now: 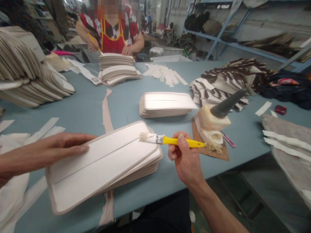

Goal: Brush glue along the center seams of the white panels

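Bristles of the yellow-handled brush (170,140), pinched in the fingers of your right hand (186,158), hover at the far corner of the top white panel (102,161) of the stack on the blue counter (126,103), while your left hand (52,149) lies flat, fingers straight, on its left edge.

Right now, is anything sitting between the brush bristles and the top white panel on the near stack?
Nothing visible. The right hand holds the yellow brush with its bristles just above the right edge of the top panel. The left hand rests on the panel's left edge, away from the bristles.
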Tool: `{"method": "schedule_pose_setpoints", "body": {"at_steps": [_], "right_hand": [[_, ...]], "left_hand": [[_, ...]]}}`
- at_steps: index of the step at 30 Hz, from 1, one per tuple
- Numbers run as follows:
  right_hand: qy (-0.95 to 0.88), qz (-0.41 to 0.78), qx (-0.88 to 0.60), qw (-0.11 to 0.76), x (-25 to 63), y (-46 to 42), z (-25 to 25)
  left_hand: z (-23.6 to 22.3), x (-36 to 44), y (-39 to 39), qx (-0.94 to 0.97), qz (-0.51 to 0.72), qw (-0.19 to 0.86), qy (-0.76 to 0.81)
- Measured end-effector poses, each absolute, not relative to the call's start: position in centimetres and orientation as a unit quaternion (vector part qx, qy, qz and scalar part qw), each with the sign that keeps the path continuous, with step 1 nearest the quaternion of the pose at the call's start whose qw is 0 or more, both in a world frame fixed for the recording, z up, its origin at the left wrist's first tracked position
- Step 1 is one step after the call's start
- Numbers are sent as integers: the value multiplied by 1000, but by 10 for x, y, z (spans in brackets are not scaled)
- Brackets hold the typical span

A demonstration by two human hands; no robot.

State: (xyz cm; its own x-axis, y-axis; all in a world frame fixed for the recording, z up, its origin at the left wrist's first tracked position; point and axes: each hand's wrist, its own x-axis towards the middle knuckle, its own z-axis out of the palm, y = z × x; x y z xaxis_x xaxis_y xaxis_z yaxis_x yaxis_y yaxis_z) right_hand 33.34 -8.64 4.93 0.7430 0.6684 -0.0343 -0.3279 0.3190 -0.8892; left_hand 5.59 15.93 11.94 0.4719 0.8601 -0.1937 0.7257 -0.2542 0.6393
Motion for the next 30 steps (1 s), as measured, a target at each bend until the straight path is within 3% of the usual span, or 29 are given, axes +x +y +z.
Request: {"method": "schedule_pose_setpoints", "body": {"at_steps": [3,8,14,18,22,30], "right_hand": [[-195,326,-479,791,323,-84,48],[-289,282,-445,800,304,-88,50],[-465,202,-402,762,297,-96,52],[-514,192,-395,737,294,-97,52],[-517,190,-399,733,290,-99,53],[-510,197,-447,708,285,-109,57]], "left_hand": [[117,57,157,791,-8,389,473],[126,59,115,808,165,271,496],[122,58,32,819,235,268,450],[118,76,-6,842,394,77,359],[116,87,-14,866,401,-13,298],[112,98,-10,875,403,-44,263]]}}
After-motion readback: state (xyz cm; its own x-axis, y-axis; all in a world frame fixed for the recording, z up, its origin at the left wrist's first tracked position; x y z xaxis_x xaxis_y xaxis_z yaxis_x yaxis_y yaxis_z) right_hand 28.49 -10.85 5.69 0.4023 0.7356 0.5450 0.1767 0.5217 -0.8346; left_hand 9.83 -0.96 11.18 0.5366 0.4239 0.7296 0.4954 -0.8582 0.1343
